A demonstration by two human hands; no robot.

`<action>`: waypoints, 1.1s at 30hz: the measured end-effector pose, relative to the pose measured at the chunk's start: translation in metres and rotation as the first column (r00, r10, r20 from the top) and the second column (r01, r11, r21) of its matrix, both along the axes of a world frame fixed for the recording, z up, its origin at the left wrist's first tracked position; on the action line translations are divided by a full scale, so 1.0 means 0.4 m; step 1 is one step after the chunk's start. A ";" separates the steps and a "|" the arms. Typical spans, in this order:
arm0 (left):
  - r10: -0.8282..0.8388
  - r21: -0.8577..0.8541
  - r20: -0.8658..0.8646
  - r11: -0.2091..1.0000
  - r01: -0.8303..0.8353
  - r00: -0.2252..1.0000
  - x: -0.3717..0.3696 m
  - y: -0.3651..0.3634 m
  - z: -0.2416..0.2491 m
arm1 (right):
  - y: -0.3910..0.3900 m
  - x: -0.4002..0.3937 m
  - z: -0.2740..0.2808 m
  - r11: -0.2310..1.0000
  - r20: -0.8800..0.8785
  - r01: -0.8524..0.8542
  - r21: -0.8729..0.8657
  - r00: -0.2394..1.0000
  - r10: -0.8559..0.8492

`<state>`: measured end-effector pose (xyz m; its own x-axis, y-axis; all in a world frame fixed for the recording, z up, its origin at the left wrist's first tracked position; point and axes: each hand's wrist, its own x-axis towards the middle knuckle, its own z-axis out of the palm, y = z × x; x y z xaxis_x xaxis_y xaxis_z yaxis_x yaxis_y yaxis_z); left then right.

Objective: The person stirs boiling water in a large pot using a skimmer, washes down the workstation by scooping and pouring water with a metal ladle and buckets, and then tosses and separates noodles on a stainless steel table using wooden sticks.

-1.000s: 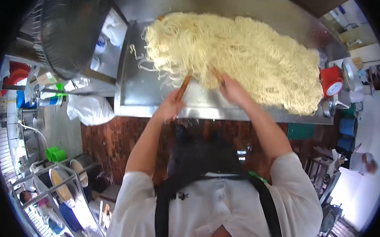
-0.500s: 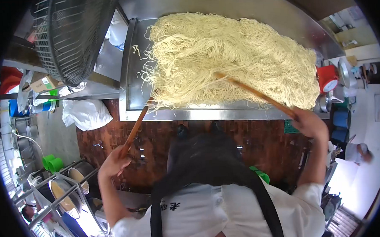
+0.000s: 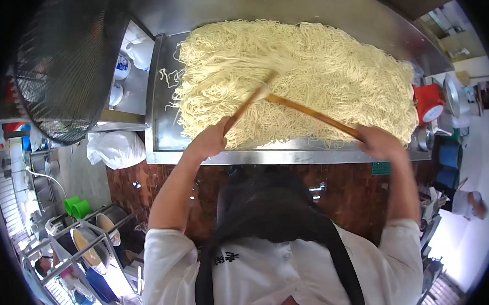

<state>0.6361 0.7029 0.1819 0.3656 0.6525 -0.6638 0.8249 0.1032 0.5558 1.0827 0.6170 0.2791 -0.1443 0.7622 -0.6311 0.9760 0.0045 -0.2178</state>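
Note:
A wide heap of pale yellow noodles (image 3: 328,72) covers most of a metal tray (image 3: 164,118). My left hand (image 3: 208,140) is closed around a wooden stick (image 3: 245,110) that slants up and to the right over the noodles. In my right hand (image 3: 379,141), also closed, is a second wooden stick (image 3: 314,114) pointing up and to the left. The two sticks come close together or cross near the middle of the heap, where some noodles are blurred. A few loose strands lie at the tray's left end.
A large fan (image 3: 61,73) stands at the upper left, with a white bag (image 3: 116,149) below it. A red scale (image 3: 430,103) sits at the tray's right end. Pots rest on a rack (image 3: 77,252) at lower left. Another person (image 3: 468,204) is at far right.
My left hand and its stick have moved up and right, from the tray's front left edge to over the noodles. The right stick's tip has shifted slightly left.

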 end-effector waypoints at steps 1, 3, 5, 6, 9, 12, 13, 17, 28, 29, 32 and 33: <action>-0.071 0.018 -0.030 0.997 0.072 0.997 -0.001 -0.017 0.045 | -0.022 0.082 0.075 0.998 0.086 0.027 -0.055 0.996 -0.023; -0.087 0.141 -0.025 0.986 0.089 0.996 -0.058 -0.067 0.091 | -0.013 0.181 0.142 0.976 0.193 0.181 -0.121 0.969 -0.156; 0.160 0.223 0.013 0.962 -0.159 0.987 -0.127 -0.126 0.168 | 0.052 0.248 -0.033 0.975 0.036 0.221 -0.010 0.975 -0.221; 0.289 0.145 -0.274 0.955 -0.258 0.917 -0.126 -0.134 0.183 | 0.088 0.272 -0.173 0.967 -0.044 0.249 0.048 0.968 -0.247; 0.143 0.241 -0.327 0.969 -0.064 0.934 -0.110 -0.060 -0.136 | 0.356 0.006 -0.469 0.945 -0.263 0.326 -0.034 0.909 -0.323; 0.308 0.113 0.104 0.941 -0.319 0.946 0.104 0.148 -0.206 | 0.480 -0.177 -0.484 0.954 -0.499 0.300 -0.018 0.824 -0.269; 0.396 -0.052 0.180 0.918 -0.394 0.900 0.157 0.196 -0.167 | 0.467 -0.154 -0.488 0.953 -0.480 0.303 0.005 0.837 -0.263; 0.243 0.229 0.490 0.891 -0.392 0.837 0.051 0.057 -0.462 | 0.283 -0.037 -0.633 0.935 -0.488 0.296 0.194 0.856 -0.170; 0.441 -0.239 0.120 0.882 -0.406 0.889 -0.262 -0.084 0.023 | 0.080 0.268 -0.101 0.927 -0.153 0.295 0.232 0.952 -0.264; 0.525 -0.274 0.064 0.827 -0.491 0.848 -0.322 -0.133 0.108 | 0.030 0.304 0.009 0.937 0.120 0.330 0.116 0.932 -0.343; 0.411 -0.075 -0.029 0.908 -0.412 0.911 -0.459 -0.225 0.137 | -0.024 0.241 0.179 0.938 0.233 0.336 0.089 0.908 -0.347; 0.370 0.018 -0.033 0.929 -0.370 0.928 -0.430 -0.219 0.123 | 0.008 0.196 0.172 0.942 0.252 0.328 0.077 0.907 -0.336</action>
<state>0.4641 0.6152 0.2313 0.0733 0.7445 -0.6636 0.7486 0.3986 0.5299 1.1611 0.6202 0.3480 0.2851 0.7583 -0.5863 0.9444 -0.3268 0.0365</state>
